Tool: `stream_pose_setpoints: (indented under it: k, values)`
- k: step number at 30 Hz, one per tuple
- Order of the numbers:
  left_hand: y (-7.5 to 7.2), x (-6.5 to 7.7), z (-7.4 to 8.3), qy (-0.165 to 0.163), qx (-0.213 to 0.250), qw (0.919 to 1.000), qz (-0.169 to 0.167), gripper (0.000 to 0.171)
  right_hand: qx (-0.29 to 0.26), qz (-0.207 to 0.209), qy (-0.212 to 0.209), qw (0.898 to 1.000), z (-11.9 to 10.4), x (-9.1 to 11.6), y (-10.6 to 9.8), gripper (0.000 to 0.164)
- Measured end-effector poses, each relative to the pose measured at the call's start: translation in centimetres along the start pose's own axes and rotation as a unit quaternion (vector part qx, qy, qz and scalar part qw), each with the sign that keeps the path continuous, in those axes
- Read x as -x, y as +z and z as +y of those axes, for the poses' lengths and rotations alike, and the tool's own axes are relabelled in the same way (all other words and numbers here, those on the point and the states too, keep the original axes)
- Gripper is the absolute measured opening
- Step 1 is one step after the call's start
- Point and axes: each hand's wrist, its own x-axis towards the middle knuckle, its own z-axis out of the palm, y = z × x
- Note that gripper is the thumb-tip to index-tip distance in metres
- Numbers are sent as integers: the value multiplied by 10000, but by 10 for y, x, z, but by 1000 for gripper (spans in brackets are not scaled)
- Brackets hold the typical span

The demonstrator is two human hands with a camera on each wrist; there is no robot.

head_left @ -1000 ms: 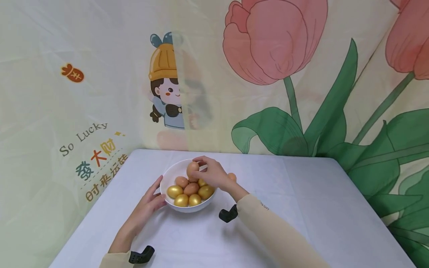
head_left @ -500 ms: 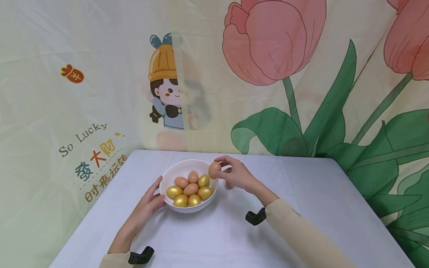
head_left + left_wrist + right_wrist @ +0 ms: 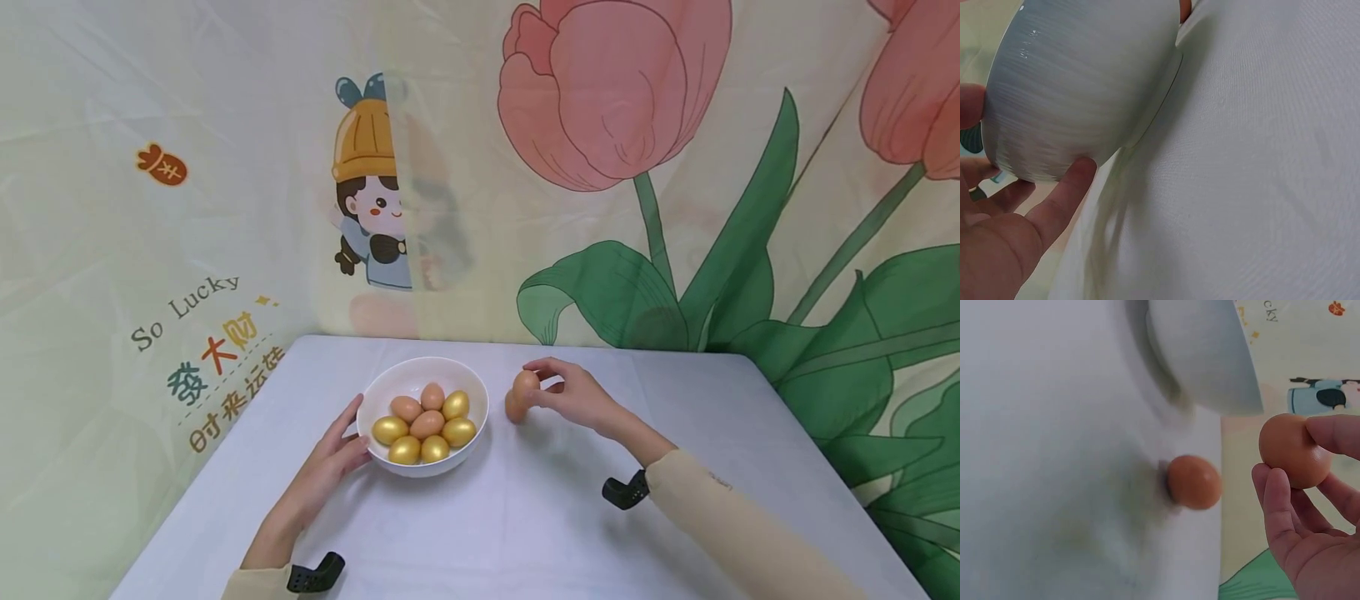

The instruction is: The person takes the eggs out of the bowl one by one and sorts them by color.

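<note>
My left hand (image 3: 336, 454) holds the side of a white bowl (image 3: 423, 469), thumb at the rim and fingertips against its outer wall (image 3: 1079, 81). Inside it lie three brown eggs (image 3: 427, 424) and several golden eggs (image 3: 390, 430). To the right of the bowl, my right hand (image 3: 577, 396) pinches a brown egg (image 3: 1291, 450) between thumb and fingertips. Another brown egg (image 3: 1194, 482) rests on the table, partly behind the held one in the head view. The held egg hangs apart from it in the right wrist view.
A white cloth covers the table (image 3: 450, 533). Behind it hangs a backdrop (image 3: 465, 167) printed with tulips, a cartoon figure and lettering. Each wrist bears a black camera mount, one at the left wrist (image 3: 318, 573), one at the right wrist (image 3: 626, 490).
My right hand has carried a brown egg from over the bowl to the right, close to the egg on the table. The left hand and the bowl stay in place.
</note>
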Motion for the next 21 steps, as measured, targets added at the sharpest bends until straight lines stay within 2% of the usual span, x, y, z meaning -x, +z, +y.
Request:
stream_pose_setpoints:
  k: [10,21]
  values:
    - [0,0,0,-33,9,10000,8,71,-195,121,349,9991,35,1,-8,54]
    - [0,0,1,-73,14,10000,45,70,-203,170,736,9969,66,-8,-3,54]
